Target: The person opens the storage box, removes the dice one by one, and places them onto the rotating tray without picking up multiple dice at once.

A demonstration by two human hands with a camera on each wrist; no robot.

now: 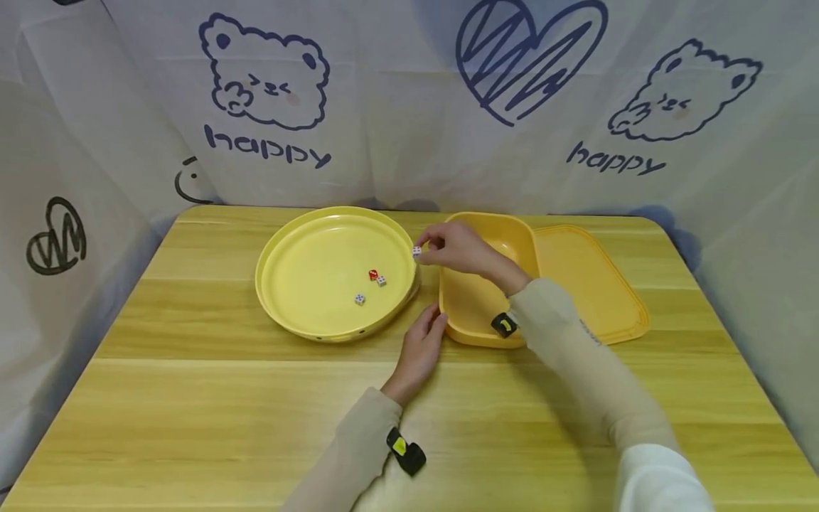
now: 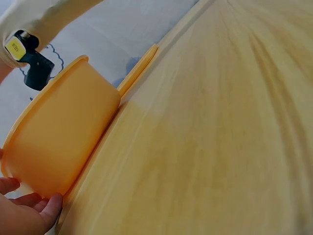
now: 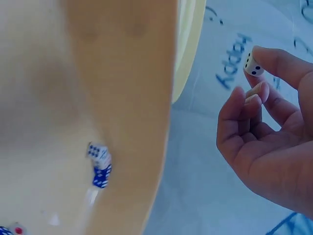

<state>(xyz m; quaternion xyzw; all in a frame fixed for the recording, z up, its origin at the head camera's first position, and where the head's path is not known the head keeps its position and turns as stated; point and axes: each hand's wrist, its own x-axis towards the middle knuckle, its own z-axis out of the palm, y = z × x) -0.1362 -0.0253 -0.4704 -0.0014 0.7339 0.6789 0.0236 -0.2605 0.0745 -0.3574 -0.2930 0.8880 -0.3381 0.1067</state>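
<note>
Between right thumb and index finger, my right hand pinches a white die with dark pips, held beside the right rim of the round yellow tray. In that tray lie a red die, a white die right by it and another white die nearer the front. My left hand touches the near left corner of the orange box, its fingers resting against the outside wall. Inside the box, the right wrist view shows a white die and a blue die touching.
A flat orange lid lies on the wooden table, right against the box. More dice show at the lower left of the right wrist view. Behind the table hangs a white cloth with drawings.
</note>
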